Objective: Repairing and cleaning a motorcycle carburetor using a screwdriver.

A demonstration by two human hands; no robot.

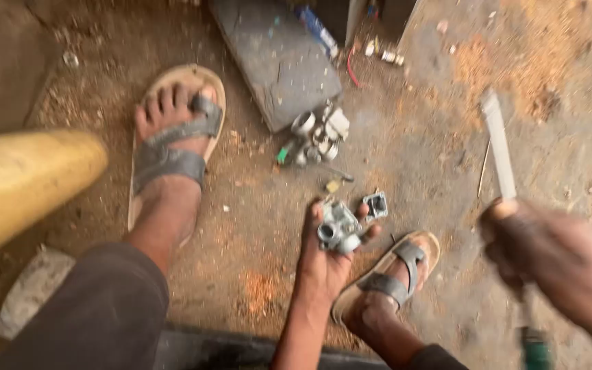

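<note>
Pipe (pixel 22 185): a yellow tube, blurred, enters from the left edge.
Left sandal (pixel 173 147): on the dirt floor, strapped over a foot.
Slab (pixel 275 58): grey, flat, at the top.
Parts (pixel 315 136): a loose metal cluster just below the slab.
Left hand (pixel 325 257): palm up, fingers curled around the carburettor (pixel 338 227), which rests on the fingers.
Cover (pixel 376 204): small, square, on the floor just beside the fingertips.
Right hand (pixel 549 264): blurred, closed on a tool (pixel 505 161), whose pale blade points up.
</note>
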